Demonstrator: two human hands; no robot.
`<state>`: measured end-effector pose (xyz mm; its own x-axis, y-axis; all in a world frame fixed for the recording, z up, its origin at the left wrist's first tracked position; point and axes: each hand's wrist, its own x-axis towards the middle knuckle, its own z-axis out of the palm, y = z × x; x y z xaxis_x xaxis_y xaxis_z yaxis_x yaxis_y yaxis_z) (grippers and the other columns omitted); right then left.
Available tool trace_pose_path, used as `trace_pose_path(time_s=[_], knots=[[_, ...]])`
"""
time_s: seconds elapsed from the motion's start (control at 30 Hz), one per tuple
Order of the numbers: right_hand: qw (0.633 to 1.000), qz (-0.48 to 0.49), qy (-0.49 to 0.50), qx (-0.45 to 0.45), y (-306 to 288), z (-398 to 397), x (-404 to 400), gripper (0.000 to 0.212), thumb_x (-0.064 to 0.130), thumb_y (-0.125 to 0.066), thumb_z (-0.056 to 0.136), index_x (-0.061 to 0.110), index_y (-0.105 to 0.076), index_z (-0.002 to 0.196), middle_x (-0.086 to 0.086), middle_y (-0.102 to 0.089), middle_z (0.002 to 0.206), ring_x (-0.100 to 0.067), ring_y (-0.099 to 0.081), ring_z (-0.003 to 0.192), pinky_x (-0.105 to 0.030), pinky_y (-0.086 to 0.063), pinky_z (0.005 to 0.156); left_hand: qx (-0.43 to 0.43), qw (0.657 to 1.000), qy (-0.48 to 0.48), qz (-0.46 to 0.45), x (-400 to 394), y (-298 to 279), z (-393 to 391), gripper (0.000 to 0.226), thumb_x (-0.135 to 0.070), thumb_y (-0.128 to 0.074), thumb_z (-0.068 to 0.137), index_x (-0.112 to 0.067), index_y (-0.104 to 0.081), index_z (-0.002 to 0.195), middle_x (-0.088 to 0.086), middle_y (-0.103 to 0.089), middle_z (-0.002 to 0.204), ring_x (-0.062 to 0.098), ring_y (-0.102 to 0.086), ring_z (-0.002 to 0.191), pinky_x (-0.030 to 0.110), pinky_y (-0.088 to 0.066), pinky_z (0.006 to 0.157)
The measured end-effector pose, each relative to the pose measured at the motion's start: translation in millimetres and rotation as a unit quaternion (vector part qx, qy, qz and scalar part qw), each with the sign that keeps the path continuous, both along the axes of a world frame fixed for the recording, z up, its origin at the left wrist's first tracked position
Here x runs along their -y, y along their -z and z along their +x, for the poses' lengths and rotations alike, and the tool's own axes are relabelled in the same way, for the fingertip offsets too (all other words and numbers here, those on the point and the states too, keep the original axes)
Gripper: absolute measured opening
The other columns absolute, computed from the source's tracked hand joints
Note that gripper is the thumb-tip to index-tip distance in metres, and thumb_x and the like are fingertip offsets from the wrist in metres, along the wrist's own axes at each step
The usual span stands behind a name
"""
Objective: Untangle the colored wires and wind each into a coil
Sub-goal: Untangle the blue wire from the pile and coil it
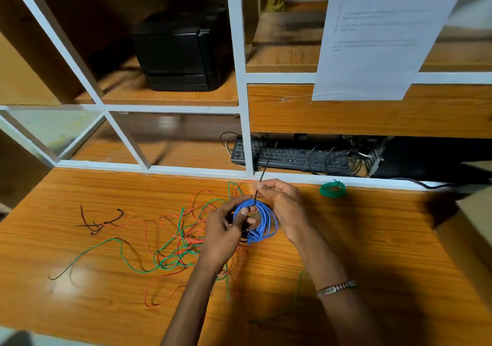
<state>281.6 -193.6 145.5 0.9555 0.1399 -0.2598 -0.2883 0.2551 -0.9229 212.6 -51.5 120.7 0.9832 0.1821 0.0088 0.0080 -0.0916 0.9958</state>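
Your counter (359, 239) is orange wood-grain laminate, edged at the back by a white frame. On it, left of centre, you have a loose tangle of green and orange wires (183, 241), its strands trailing toward the left and the near edge. Farther left lies a short black wire (99, 221), apart from the tangle. Near the back edge on the right sits a wound green coil (333, 189), well apart from the tangle.
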Motion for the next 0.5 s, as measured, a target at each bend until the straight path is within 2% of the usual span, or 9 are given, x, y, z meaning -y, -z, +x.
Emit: trace_pose_path(time_s=[0.03,0.1,0.23,0.3,0.4,0.5], knots=[[1.000,-0.006,-0.013,-0.011,5,1,11,0.005,0.010,-0.071,0.095,0.008,-0.074,0.092,-0.010,-0.073,0.085,-0.020,-0.067,0.075,-0.033,-0.057,0.068,-0.013,1.000,-0.014,-0.016,7,7,1,0.027,-0.009,-0.062,0.105,-0.028,-0.076,0.117,0.004,-0.082,0.097,0.019,-0.076,0.084,0.035,-0.059,0.072],[0.997,-0.045,-0.059,-0.036,13,2,34,0.011,0.016,-0.072,0.095,0.009,-0.073,0.103,-0.011,-0.076,0.097,-0.020,-0.070,0.085,-0.032,-0.059,0.074,-0.027,0.997,-0.044,-0.055,20,20,2,0.024,-0.011,-0.063,0.105,-0.028,-0.077,0.115,0.010,-0.081,0.103,0.025,-0.075,0.090,0.033,-0.058,0.073],[0.973,-0.115,-0.181,-0.089,23,-9,75,0.036,0.037,-0.079,0.088,0.025,-0.069,0.121,0.005,-0.077,0.115,-0.013,-0.073,0.105,-0.042,-0.059,0.091,-0.047,0.992,-0.065,-0.099,47,37,11,0.023,-0.010,-0.058,0.108,-0.020,-0.074,0.121,0.010,-0.081,0.106,0.029,-0.073,0.090,0.042,-0.056,0.080],[0.967,-0.126,-0.196,-0.105,31,-12,91,0.036,0.036,-0.080,0.088,0.025,-0.069,0.120,0.006,-0.078,0.111,-0.012,-0.073,0.103,-0.040,-0.058,0.091,-0.063,0.990,-0.072,-0.103,61,47,19,0.025,-0.009,-0.055,0.109,-0.018,-0.072,0.125,0.014,-0.079,0.110,0.029,-0.071,0.092,0.047,-0.055,0.081],[0.977,-0.121,-0.129,-0.121,49,-9,111,0.020,0.018,-0.077,0.091,0.016,-0.070,0.110,-0.005,-0.078,0.103,-0.020,-0.075,0.091,-0.033,-0.061,0.081,-0.089,0.990,-0.039,-0.101,80,63,33,0.024,-0.011,-0.058,0.108,-0.017,-0.071,0.127,0.012,-0.077,0.120,0.029,-0.070,0.105,0.053,-0.056,0.093],[0.980,-0.126,-0.046,-0.145,68,1,125,0.012,0.004,-0.073,0.092,0.013,-0.067,0.099,-0.006,-0.076,0.088,-0.019,-0.072,0.075,-0.029,-0.059,0.069,-0.114,0.987,0.016,-0.113,97,76,48,0.026,-0.009,-0.060,0.107,-0.014,-0.067,0.131,0.009,-0.074,0.123,0.023,-0.067,0.111,0.044,-0.053,0.099]])
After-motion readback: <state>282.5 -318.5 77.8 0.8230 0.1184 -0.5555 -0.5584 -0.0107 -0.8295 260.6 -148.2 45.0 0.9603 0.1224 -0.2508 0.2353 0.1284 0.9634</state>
